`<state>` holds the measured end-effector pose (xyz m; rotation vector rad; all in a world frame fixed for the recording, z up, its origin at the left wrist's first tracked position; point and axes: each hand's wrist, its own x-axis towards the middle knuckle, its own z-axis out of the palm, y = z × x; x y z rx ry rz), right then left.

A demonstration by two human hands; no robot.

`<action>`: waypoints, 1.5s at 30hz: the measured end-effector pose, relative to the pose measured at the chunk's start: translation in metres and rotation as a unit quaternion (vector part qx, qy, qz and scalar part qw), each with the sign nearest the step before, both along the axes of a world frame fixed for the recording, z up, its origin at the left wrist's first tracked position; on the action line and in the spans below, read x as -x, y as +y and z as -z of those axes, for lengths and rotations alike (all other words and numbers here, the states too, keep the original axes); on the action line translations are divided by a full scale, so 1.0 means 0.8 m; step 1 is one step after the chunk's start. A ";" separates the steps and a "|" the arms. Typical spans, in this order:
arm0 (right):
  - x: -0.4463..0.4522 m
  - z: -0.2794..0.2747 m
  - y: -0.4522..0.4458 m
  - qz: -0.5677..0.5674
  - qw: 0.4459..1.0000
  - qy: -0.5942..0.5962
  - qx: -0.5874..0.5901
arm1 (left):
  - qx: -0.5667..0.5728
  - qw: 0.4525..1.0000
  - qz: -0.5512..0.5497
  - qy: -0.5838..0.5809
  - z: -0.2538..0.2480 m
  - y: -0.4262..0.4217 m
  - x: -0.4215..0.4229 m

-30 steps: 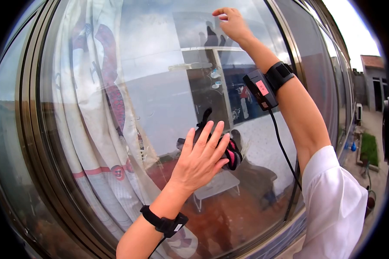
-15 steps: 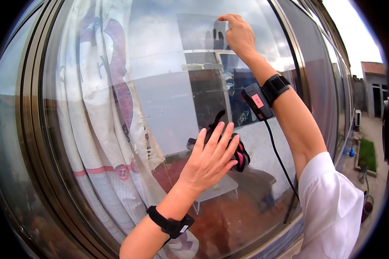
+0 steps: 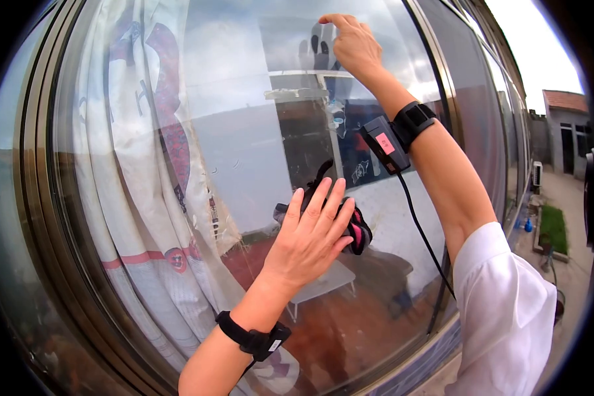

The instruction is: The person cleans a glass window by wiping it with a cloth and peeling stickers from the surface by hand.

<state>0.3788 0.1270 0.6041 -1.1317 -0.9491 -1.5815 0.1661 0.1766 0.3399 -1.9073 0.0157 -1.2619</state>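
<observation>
A large glass pane (image 3: 231, 132) fills the middle of the view, showing reflections and a room behind it. My left hand (image 3: 307, 231) lies spread with its palm toward the pane, over a dark bundle (image 3: 359, 231) with pink stripes, which shows around the fingers. My right hand (image 3: 355, 46) is raised near the top of the pane, fingers bent and index finger extended toward the glass. Nothing can be made out in it. A dark device with a pink label (image 3: 384, 144) is strapped at my right wrist, and a smaller one (image 3: 269, 342) at my left.
Metal window frames (image 3: 43, 165) run down the left side and along the right. Behind the glass hang a patterned curtain (image 3: 129, 198) and a low white table (image 3: 323, 285). A cable (image 3: 416, 221) hangs from the right wrist device. Outside at right are grass (image 3: 553, 228) and a building.
My right hand first moved down and right, then back up and slightly left, with its fingers bending differently. My left hand stays spread over the bundle. The view has shifted slightly.
</observation>
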 end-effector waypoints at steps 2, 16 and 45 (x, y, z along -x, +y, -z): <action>0.002 -0.005 -0.003 -0.001 1.000 -0.004 0.000 | -0.003 1.000 0.001 -0.004 -0.002 0.000 -0.001; -0.022 -0.008 -0.014 0.022 0.998 -0.045 0.047 | 0.001 1.000 0.009 -0.008 0.002 0.003 -0.002; -0.051 -0.053 -0.057 0.070 0.940 -0.287 0.172 | -0.004 0.999 -0.037 0.003 -0.001 -0.003 -0.004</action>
